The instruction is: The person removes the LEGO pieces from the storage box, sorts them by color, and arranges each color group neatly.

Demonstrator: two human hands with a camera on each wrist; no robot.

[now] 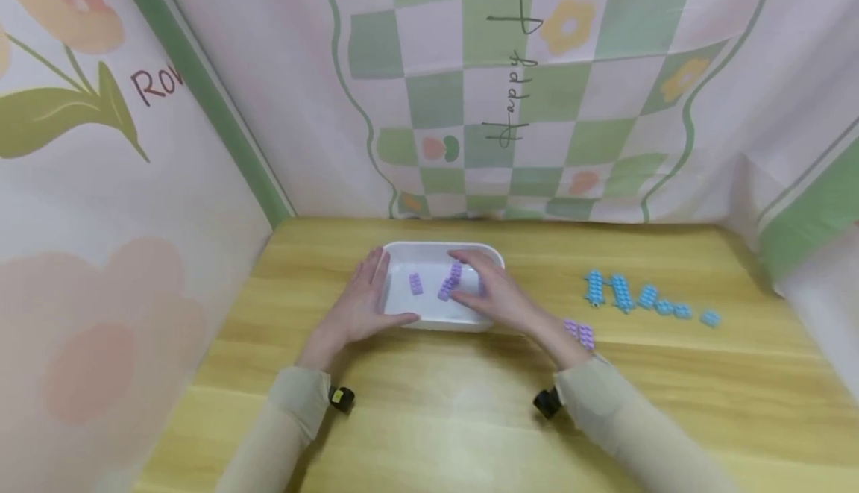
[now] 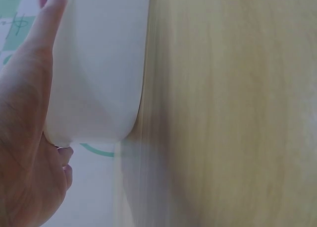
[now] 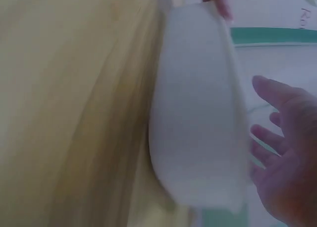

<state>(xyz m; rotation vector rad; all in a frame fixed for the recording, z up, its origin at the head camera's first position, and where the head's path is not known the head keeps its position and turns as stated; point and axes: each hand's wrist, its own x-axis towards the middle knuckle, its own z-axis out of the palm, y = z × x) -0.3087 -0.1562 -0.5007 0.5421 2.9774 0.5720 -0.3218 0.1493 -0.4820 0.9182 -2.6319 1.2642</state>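
A white rectangular tray (image 1: 436,324) stands on the table with purple building bricks in it. One purple brick (image 1: 416,283) lies left of its middle, and more purple bricks (image 1: 446,289) lie close together on the right. My left hand (image 1: 359,306) grips the tray's left end, thumb along the front rim and fingers at the left side. In the left wrist view, the thumb lies against the tray wall (image 2: 99,63). My right hand (image 1: 496,291) is over the tray's right end, thumb and fingers spread beside the bricks. In the right wrist view, nothing shows between its fingers (image 3: 270,138).
Two purple bricks (image 1: 586,337) lie on the table by the right forearm, partly hidden by it. Farther right, several blue bricks (image 1: 620,293) of different sizes form a loose row on the wooden table (image 1: 443,418). A patterned curtain (image 1: 496,105) hangs behind the table.
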